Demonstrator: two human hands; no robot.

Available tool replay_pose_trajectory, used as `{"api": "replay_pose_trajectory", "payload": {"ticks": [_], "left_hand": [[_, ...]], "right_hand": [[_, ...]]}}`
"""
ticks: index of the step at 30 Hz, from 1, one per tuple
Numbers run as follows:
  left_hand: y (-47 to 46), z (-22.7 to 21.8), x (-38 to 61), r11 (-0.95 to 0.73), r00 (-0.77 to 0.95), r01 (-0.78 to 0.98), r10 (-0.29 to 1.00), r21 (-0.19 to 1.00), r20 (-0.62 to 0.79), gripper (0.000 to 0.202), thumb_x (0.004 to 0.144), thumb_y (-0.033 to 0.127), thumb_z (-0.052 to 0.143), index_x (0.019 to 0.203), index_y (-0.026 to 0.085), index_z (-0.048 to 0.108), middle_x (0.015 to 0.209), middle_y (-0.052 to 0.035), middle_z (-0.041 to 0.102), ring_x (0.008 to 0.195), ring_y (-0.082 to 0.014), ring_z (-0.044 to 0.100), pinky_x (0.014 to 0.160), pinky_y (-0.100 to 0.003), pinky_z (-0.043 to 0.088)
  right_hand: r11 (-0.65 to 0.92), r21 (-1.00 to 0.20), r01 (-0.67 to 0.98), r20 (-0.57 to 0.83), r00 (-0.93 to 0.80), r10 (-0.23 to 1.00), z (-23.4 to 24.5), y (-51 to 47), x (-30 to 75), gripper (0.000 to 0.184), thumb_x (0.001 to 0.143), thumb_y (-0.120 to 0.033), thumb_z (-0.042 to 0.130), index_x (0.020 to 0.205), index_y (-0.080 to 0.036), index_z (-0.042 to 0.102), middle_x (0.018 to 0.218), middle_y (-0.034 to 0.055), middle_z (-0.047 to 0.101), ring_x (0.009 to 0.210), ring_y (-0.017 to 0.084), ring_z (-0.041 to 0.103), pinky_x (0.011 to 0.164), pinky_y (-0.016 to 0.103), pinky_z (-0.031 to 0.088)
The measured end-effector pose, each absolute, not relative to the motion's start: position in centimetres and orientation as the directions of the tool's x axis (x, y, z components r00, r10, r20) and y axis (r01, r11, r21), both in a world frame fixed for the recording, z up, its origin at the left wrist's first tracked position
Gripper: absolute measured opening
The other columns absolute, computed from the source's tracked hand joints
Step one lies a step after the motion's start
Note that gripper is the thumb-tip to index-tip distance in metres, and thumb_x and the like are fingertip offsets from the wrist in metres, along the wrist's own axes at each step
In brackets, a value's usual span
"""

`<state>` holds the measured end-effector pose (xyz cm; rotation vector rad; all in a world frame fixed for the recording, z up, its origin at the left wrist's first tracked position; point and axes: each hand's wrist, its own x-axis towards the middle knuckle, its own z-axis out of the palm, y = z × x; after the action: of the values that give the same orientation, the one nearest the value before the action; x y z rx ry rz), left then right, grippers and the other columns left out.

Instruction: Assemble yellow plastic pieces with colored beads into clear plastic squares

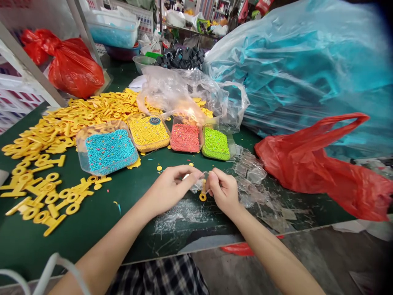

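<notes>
Just past the table's near edge, my left hand (173,188) pinches a small clear plastic piece (197,187) between thumb and fingers. Close beside it, my right hand (224,191) is closed in a pinch at the same spot; exactly what its fingertips grip is hidden. A small yellow plastic part (202,196) with a ring at its lower end hangs between the two hands. Beyond them stand clear trays of blue beads (109,149), yellow beads (147,133), pink-red beads (184,137) and green beads (216,142).
Yellow ringed parts (92,110) are heaped at the left. Clear flat pieces (253,174) lie right of my hands, near a red plastic bag (307,159). A large bag of blue items (307,73) fills the right back. Black parts (182,57) are piled behind.
</notes>
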<state>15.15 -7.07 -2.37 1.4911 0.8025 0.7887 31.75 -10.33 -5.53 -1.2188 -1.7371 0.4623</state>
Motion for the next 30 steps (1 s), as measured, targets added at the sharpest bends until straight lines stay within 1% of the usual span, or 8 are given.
{"api": "replay_pose_trajectory", "payload": {"ticks": [2, 6, 9, 15, 20, 23, 28, 30], "left_hand": [[-7.1, -2.5, 15.2, -0.015, 0.581, 0.072, 0.814, 0.997, -0.030, 0.019, 0.081, 0.034, 0.062, 0.077, 0.019, 0.073, 0.069, -0.0009, 0.067, 0.058, -0.0128, 0.054, 0.052, -0.021, 0.038], [-7.1, -2.5, 15.0, 0.009, 0.621, 0.113, 0.780, 0.994, -0.078, 0.021, 0.077, 0.038, 0.067, 0.072, 0.018, 0.069, 0.065, 0.0008, 0.062, 0.057, -0.0112, 0.051, 0.055, -0.021, 0.038], [-6.8, -2.1, 14.6, 0.004, 0.664, 0.179, 0.737, 0.984, -0.124, 0.027, 0.075, 0.042, 0.068, 0.066, 0.017, 0.066, 0.060, 0.0013, 0.058, 0.055, -0.0113, 0.048, 0.052, -0.021, 0.036], [-6.3, -1.1, 13.5, -0.098, 0.742, 0.243, 0.660, 0.965, -0.120, 0.021, 0.075, 0.040, 0.068, 0.072, 0.019, 0.071, 0.057, 0.0024, 0.057, 0.051, -0.0102, 0.044, 0.048, -0.020, 0.031], [-6.1, -1.3, 12.9, -0.125, 0.726, 0.268, 0.678, 0.955, -0.115, 0.016, 0.074, 0.036, 0.070, 0.074, 0.021, 0.074, 0.061, 0.0012, 0.063, 0.053, -0.0115, 0.049, 0.048, -0.019, 0.035], [-5.9, -1.4, 12.8, -0.128, 0.713, 0.234, 0.696, 0.964, -0.081, 0.014, 0.074, 0.034, 0.070, 0.076, 0.022, 0.076, 0.063, 0.0000, 0.066, 0.055, -0.0132, 0.054, 0.050, -0.019, 0.039], [-5.7, -1.4, 12.8, -0.083, 0.596, 0.147, 0.803, 0.986, -0.021, 0.023, 0.079, 0.039, 0.065, 0.073, 0.021, 0.076, 0.070, -0.0036, 0.069, 0.060, -0.0154, 0.057, 0.052, -0.021, 0.043], [-5.8, -1.5, 13.1, -0.092, 0.566, 0.152, 0.824, 0.984, -0.010, 0.023, 0.079, 0.040, 0.065, 0.075, 0.021, 0.077, 0.070, -0.0033, 0.069, 0.059, -0.0150, 0.056, 0.053, -0.021, 0.043]], "right_hand": [[0.475, -0.702, 0.530, 0.506, -0.097, 0.857, -5.6, -10.3, 31.7, 0.038, 0.096, -0.028, 0.040, 0.059, -0.023, 0.032, 0.045, -0.0081, 0.035, 0.037, 0.007, 0.034, 0.040, 0.022, 0.026], [0.524, -0.657, 0.542, 0.557, -0.120, 0.822, -5.5, -10.4, 31.4, 0.038, 0.096, -0.027, 0.039, 0.060, -0.023, 0.028, 0.048, -0.0084, 0.028, 0.038, 0.006, 0.029, 0.040, 0.022, 0.023], [0.526, -0.651, 0.548, 0.556, -0.128, 0.821, -5.5, -10.6, 31.2, 0.040, 0.097, -0.028, 0.038, 0.059, -0.022, 0.030, 0.047, -0.0078, 0.030, 0.039, 0.007, 0.033, 0.041, 0.022, 0.025], [0.471, -0.711, 0.522, 0.511, -0.076, 0.856, -5.6, -10.9, 31.4, 0.042, 0.098, -0.033, 0.035, 0.057, -0.022, 0.035, 0.047, -0.0057, 0.038, 0.040, 0.008, 0.038, 0.043, 0.023, 0.030], [0.491, -0.678, 0.547, 0.526, -0.106, 0.844, -5.5, -10.8, 31.5, 0.043, 0.098, -0.033, 0.036, 0.056, -0.022, 0.035, 0.047, -0.0055, 0.038, 0.040, 0.008, 0.039, 0.043, 0.023, 0.030], [0.477, -0.677, 0.560, 0.518, -0.097, 0.850, -5.4, -10.8, 31.6, 0.043, 0.098, -0.034, 0.036, 0.056, -0.022, 0.034, 0.046, -0.0057, 0.037, 0.040, 0.008, 0.038, 0.043, 0.023, 0.030], [0.494, -0.659, 0.568, 0.536, -0.107, 0.837, -5.3, -10.7, 31.6, 0.042, 0.097, -0.030, 0.036, 0.056, -0.022, 0.032, 0.046, -0.0063, 0.035, 0.039, 0.007, 0.037, 0.043, 0.022, 0.028], [0.509, -0.642, 0.574, 0.541, -0.131, 0.831, -5.4, -10.6, 31.5, 0.041, 0.096, -0.028, 0.037, 0.056, -0.022, 0.030, 0.046, -0.0066, 0.033, 0.039, 0.007, 0.035, 0.043, 0.023, 0.027]]}}
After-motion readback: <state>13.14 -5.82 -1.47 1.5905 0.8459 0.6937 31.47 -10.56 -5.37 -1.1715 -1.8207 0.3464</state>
